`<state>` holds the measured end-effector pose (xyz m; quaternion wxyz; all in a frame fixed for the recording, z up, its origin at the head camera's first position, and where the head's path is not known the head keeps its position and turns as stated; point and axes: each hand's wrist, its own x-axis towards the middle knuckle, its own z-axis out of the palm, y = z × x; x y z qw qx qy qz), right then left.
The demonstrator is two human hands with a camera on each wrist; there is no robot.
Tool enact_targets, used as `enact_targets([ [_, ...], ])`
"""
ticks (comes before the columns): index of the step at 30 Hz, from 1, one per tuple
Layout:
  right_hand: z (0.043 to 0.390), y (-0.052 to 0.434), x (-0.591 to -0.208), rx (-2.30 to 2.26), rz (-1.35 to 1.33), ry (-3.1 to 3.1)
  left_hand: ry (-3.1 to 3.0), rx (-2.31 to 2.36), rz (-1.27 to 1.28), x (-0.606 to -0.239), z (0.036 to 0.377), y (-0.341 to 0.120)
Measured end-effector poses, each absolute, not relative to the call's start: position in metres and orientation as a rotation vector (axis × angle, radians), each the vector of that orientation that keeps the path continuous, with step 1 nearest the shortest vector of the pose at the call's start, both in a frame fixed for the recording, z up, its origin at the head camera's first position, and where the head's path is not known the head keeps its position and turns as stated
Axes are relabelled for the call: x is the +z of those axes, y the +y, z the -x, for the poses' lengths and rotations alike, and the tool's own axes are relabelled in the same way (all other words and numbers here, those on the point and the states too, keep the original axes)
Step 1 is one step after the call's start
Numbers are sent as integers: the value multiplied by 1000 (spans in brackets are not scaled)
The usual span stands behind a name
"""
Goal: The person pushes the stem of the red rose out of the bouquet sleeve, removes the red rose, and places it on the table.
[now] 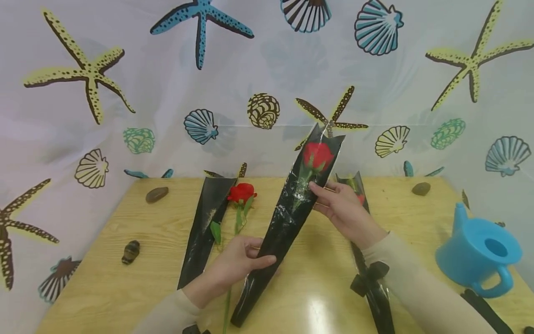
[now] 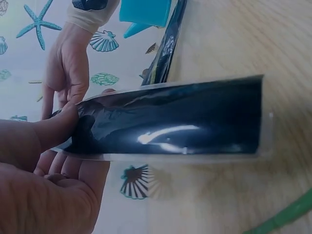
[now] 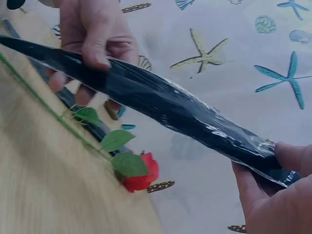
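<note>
On a wooden table point(image 1: 167, 232), a loose rose point(image 1: 242, 192) served as the landmark. Well to its left lay a pebble point(image 1: 156, 195) and a dark stone point(image 1: 131, 252); just left of it, a black sleeve point(image 1: 203, 232) lay aslant. The left hand point(image 1: 238, 260), in front of the loose rose's stem, pinched the lower part of a wrapped rose point(image 1: 285, 222) — thumb across the front, fingers behind. This wrapped rose was held up just right of the loose rose. Its long axis slanted from a narrow end nearest the person to an open mouth at upper right, and its red bloom point(image 1: 318, 156) pointed that way, up and away. The right hand point(image 1: 348, 208), farther right of the loose rose, gripped the wrap's edge below the bloom. Beyond, also right of the loose rose, were a bundle point(image 1: 379, 301) with a black bow point(image 1: 369, 278) and, farthest, a blue can point(image 1: 471, 253).

The step in hand seemed to be steadying the bloom in its wrap; the next move — as a judgement — called for a firm lower grip and a light touch near the petals.
</note>
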<state>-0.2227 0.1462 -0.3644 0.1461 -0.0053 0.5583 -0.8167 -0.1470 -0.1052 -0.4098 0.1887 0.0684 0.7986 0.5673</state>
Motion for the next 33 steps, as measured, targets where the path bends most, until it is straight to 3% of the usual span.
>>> enact_targets([
  [9,215,145,-346,-2509,40,1562,2335,1529,-492,-398,143,-111],
  [18,206,137,-344,-2566,17,1659,2503,1477,-547,-396,143,-107],
  [33,193,123,-357,-2496,131,1728,2376,1747,-422,-399,137,-102],
])
